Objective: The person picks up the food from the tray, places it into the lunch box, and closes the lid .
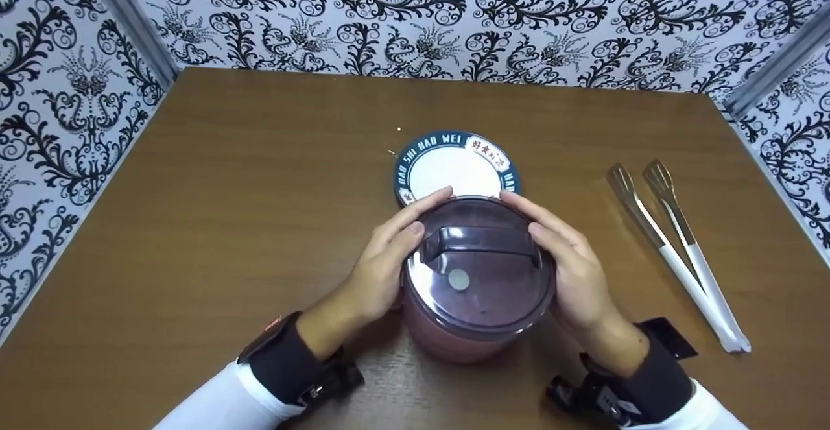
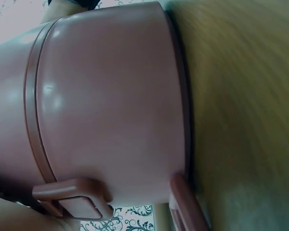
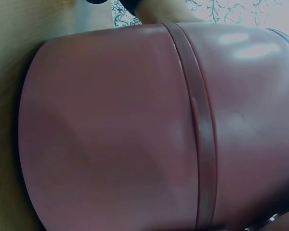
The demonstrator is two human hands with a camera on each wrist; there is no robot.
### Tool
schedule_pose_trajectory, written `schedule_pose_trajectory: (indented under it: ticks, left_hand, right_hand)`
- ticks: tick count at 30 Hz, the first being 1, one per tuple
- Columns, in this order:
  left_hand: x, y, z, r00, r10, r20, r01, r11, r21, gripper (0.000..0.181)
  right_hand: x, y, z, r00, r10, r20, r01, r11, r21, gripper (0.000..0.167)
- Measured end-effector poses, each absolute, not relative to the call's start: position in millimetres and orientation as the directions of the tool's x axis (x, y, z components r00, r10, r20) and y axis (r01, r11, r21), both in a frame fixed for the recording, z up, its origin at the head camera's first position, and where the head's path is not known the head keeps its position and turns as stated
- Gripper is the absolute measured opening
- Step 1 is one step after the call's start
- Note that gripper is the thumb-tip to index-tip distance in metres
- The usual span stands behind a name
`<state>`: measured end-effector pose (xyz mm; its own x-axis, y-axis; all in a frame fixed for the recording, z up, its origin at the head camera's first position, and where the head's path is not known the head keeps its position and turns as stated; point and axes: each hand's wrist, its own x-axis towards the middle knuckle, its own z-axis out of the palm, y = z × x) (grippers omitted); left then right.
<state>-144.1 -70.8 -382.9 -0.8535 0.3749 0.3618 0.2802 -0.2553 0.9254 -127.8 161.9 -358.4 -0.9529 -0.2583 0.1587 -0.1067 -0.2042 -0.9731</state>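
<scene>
A round dusty-red food container (image 1: 454, 342) stands upright on the table, topped by a dark see-through lid (image 1: 499, 287) with a carrying handle (image 1: 483, 240). My left hand (image 1: 382, 268) grips the lid's left rim, thumb near the handle's end. Opposite it, my right hand (image 1: 577, 268) holds the right rim in the same way. Side-on, the left wrist view shows the container's smooth wall (image 2: 111, 96) with a clasp (image 2: 77, 199) low in the picture. A raised band (image 3: 195, 110) circles the wall in the right wrist view. Most fingers on the far sides are hidden.
Just behind the container lies a white plate (image 1: 447, 167) with a blue lettered rim, partly covered by the container and fingertips. Metal tongs (image 1: 681, 255) with white handles lie spread at the right. Small crumbs dot the table (image 1: 259, 190) by the plate. Patterned panels (image 1: 428, 21) border the table.
</scene>
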Motion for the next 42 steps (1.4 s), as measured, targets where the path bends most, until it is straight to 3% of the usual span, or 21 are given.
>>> schedule_pose_trajectory:
  ticks: [9,17,33,42]
  left_hand:
    - [-144.9,-65.4,-386.5,-0.862,0.326,0.388,0.315,-0.254,0.914,0.047]
    - [-144.3,-61.9,-390.2,-0.852,0.328,0.409,0.295,-0.345,0.891,0.051]
    - [-142.4,-63.0,-390.0,-0.854,0.326,0.405,0.305,-0.316,0.898,0.05]
    - [-142.1,-62.9,-390.8,-0.853,0.328,0.406,0.319,-0.287,0.903,0.05]
  right_hand:
    - [-129.2,162.3,-363.2,-0.944,-0.26,0.202,-0.145,-0.22,-0.965,0.045]
    - [-127.6,156.7,-366.6,-0.919,-0.288,0.269,-0.19,-0.275,-0.942,0.047]
    - [-125.1,156.7,-365.4,-0.926,-0.28,0.252,-0.175,-0.274,-0.946,0.046]
    - [-123.7,157.9,-366.3,-0.938,-0.248,0.242,-0.192,-0.209,-0.959,0.046]
